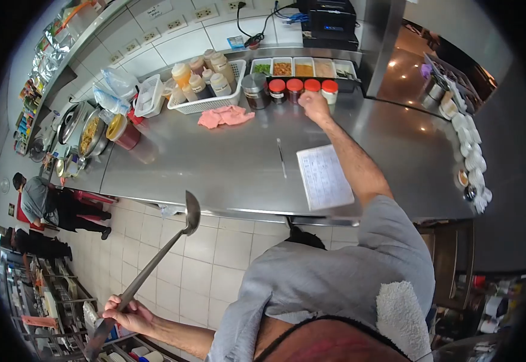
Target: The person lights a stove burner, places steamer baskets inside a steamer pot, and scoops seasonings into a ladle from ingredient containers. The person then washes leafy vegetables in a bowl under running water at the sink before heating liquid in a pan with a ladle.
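My left hand [129,315] is closed around the handle of a long metal ladle [154,263], whose bowl points up over the floor near the counter's front edge. My right hand [314,107] reaches across the counter to a row of red-lidded jars [277,91]. It is at the front of the jars toward the right end, with its fingers curled. Whether it grips a jar cannot be made out. An open notebook [325,177] lies under my right forearm, and a pen [281,158] lies to its left.
A pink cloth [225,116] lies before a white basket [207,106] of squeeze bottles. Behind the jars stands a tray of toppings [303,67]. White cups [473,158] line the right edge. Two people [35,197] stand at the far left.
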Available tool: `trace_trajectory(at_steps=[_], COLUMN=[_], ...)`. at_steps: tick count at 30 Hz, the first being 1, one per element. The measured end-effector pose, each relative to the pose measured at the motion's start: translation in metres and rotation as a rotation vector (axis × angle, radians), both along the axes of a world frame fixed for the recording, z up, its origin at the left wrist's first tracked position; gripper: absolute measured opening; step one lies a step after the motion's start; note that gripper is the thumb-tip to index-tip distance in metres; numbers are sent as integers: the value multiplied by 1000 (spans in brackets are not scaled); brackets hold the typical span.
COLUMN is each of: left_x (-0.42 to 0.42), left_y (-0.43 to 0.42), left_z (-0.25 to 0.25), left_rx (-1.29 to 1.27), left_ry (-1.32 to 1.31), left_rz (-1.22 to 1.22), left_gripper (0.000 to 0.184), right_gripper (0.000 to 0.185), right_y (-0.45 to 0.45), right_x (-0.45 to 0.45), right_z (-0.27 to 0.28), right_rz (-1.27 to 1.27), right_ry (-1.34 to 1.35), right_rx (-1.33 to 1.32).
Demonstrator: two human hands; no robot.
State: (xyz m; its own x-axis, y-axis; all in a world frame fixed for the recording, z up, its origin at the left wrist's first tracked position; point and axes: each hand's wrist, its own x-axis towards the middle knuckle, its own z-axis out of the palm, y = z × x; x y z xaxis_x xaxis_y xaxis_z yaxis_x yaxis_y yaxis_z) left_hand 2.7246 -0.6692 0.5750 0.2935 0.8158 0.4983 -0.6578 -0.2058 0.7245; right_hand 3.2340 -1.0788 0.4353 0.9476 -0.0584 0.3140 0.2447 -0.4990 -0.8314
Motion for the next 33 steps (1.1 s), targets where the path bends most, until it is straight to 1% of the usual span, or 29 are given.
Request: trace_trajectory(at_steps=[2,3,4,6,7,8,10,12,14,15,16,18,19,20,22,24,26,28,29,30,32,33], left_x=[28,42,59,87,96,107,133,150,167,177,184,200,208,215,230,248,264,279,284,289,296,301], left_y=[-8,-10,-21,-36,-36,-37,-44,-41,-43,-49,-47,-45,-44,-43,-40,-39,-42,-48,-53,-55,-57,-60], left_z=[-3,-4,-1,2,-2,-4,-3,-7,-10,-7,-15,-17,-17,-17,-18,-20,-23,-24,-25,-25,-27,-26], left_rx=[19,41,37,42,29,20,73,127,206,243,232,253,244,242,265,272,208,220,148,76,89,90], left_ry=[-25,-21,-4,54,79,84,110,144,221,256,248,299,297,300,297,292,252,246,224,200,221,225], left_rz=[-100,-143,-112,-146,-186,-229,-325,-476,-512,-541,-529,-578,-601,-600,-681,-736,-808,-835,-838,-840,-844,-856], left_gripper=[39,40,39,37,34,31,31,26,23,23,24,27,26,26,25,25,26,30,31,32,34,32], right_gripper=[22,22,25,26,28,28,35,37,36,35,35,35,34,34,33,33,33,30,30,27,24,19], right_y=[26,37,48,70,77,83,93,100,103,105,107,113,113,115,119,122,122,118,112,104,95,92], right_x=[28,53,74,120,139,156,172,183,210,218,229,244,251,253,255,265,280,293,294,292,280,266], right_z=[27,27,27,13,12,10,15,12,-4,-6,-11,-14,-10,-10,-12,-16,-31,-47,-52,-53,-49,-42], right_rz=[6,8,-2,-31,34,41,13,-23,-30,-6,-7,19,62,63,-50,-70,-88,-131,-130,-14,105,55], right_ry=[47,-11,38,43,60,62,221,285,294,358,350,483,591,595,431,425,419,267,268,324,379,396], right_rx=[-68,-148,-205,-192,-209,-201,-314,-276,-319,-307,-308,-299,-241,-242,-241,-241,-241,-366,-369,-321,-276,98])
